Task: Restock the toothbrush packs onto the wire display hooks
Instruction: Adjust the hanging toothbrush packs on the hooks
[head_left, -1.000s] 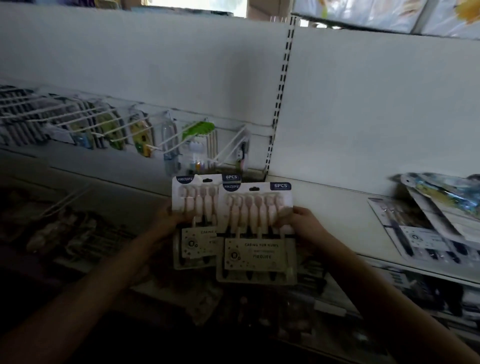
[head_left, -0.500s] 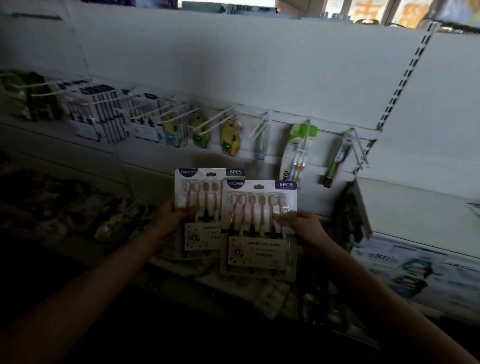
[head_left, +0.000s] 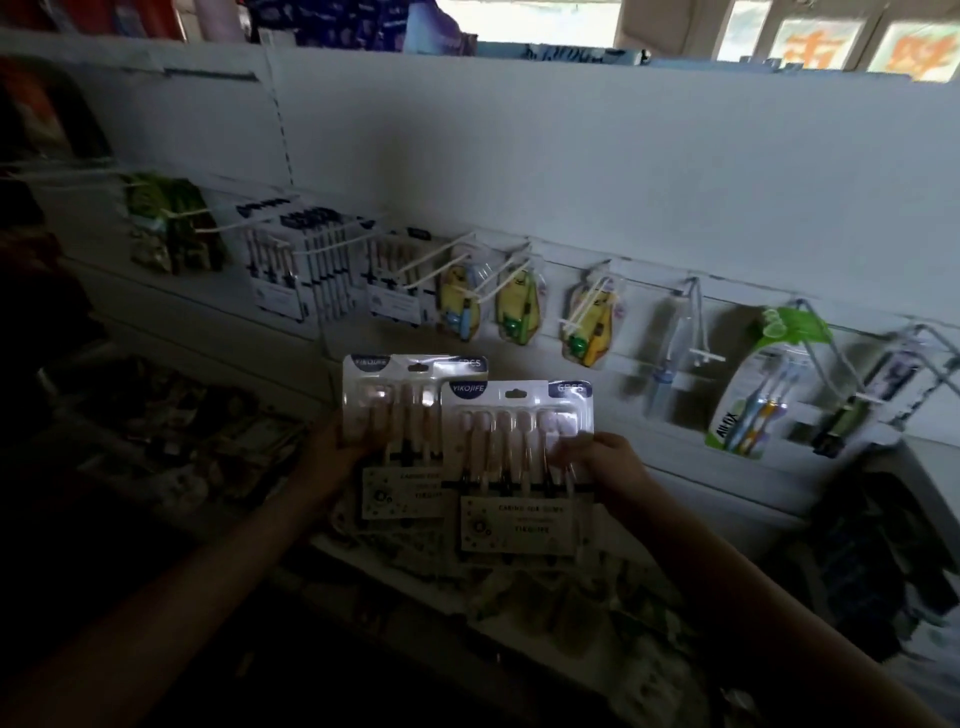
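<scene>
I hold two six-piece toothbrush packs side by side in front of the white display wall. My left hand (head_left: 332, 457) grips the rear pack (head_left: 387, 400) by its left edge. My right hand (head_left: 605, 467) pinches the front pack (head_left: 519, 457) at its right edge, and this pack overlaps the rear one. Both packs sit below the row of white wire hooks (head_left: 441, 260). Matching white packs (head_left: 306, 270) hang on hooks up and to the left.
Yellow cartoon packs (head_left: 517, 306) hang above my hands. A green-topped toothbrush pack (head_left: 763, 384) hangs to the right, with dark packs beyond. Green bags (head_left: 171, 228) hang at far left. A dim lower shelf (head_left: 171, 447) full of goods lies under my arms.
The view has swung left along the wall, so the hooks and hanging packs have slid right. Both hands still hold the two packs in the same way.
</scene>
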